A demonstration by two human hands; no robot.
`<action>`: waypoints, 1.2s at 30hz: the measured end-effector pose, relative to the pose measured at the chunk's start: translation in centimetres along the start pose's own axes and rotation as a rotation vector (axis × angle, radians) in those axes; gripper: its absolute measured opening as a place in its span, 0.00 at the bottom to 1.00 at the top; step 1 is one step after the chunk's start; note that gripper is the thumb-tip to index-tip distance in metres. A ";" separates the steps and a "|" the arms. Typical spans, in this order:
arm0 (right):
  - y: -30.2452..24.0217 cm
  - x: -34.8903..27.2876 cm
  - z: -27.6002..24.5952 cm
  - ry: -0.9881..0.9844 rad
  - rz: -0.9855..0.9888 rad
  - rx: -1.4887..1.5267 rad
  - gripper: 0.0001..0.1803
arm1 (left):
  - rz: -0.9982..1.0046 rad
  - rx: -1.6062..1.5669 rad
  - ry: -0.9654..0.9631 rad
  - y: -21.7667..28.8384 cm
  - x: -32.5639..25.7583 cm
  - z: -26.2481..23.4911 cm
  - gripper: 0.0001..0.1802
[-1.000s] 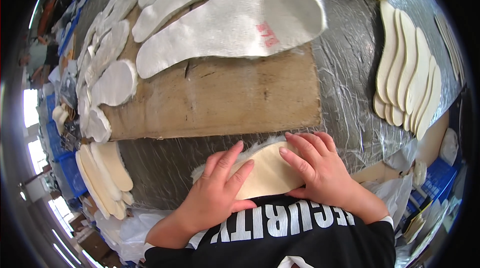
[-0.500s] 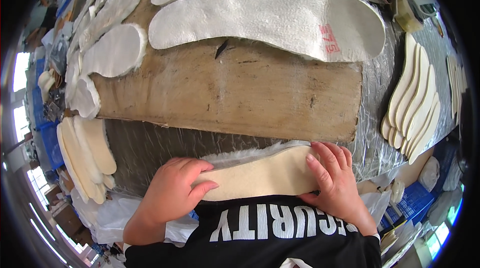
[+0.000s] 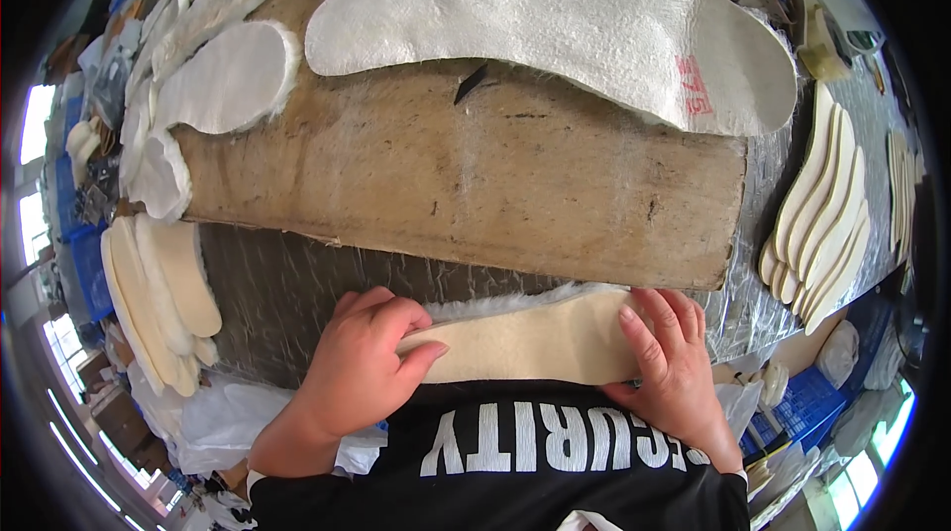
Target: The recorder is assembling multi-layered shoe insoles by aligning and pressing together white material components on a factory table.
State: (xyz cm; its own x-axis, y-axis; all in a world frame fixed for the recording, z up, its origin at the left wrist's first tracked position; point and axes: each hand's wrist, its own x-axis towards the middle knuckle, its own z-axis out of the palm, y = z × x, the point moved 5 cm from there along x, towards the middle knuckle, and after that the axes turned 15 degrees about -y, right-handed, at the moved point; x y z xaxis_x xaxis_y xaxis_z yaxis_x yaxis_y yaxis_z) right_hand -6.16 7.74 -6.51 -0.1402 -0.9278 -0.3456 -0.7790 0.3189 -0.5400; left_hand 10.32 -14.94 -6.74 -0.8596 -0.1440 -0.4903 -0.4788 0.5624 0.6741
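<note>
I hold one cream insole (image 3: 525,345) near the front of my body, its smooth felt-like face turned up. White fluffy fleece (image 3: 500,304) shows along its far edge. My left hand (image 3: 365,358) pinches the left end between thumb and fingers. At the other end, my right hand (image 3: 672,353) grips with fingers on top and its thumb partly out of sight near the shirt. Beyond lies a brown board (image 3: 475,184) with a long white fleece insole piece (image 3: 525,16) on it, marked in red near its right end.
More white fleece pieces (image 3: 228,80) overlap at the far left. Cream insoles are stacked at the left edge (image 3: 144,303) and fanned out on the right (image 3: 820,214). A roll of tape (image 3: 820,46) stands far right. Blue crates (image 3: 807,407) sit below the table at right.
My left hand has shifted slightly and its fingers curl further over the insole's left end. The insole's upper face looks a little narrower. The whole view has turned slightly.
</note>
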 end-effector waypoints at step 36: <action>-7.6 8.2 1.2 0.056 -0.477 0.078 0.41 | -0.058 -0.875 -0.016 -5.6 -0.3 4.4 0.10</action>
State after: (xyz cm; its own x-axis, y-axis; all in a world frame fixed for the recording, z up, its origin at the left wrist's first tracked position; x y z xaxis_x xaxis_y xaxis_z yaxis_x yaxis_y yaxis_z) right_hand -0.62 -2.02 -6.15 0.1875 -0.9823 -0.0049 -0.7165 -0.1333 -0.6847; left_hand 14.05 -14.46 -12.73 -0.8300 -0.1379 -0.5405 -0.4929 -0.2724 0.8264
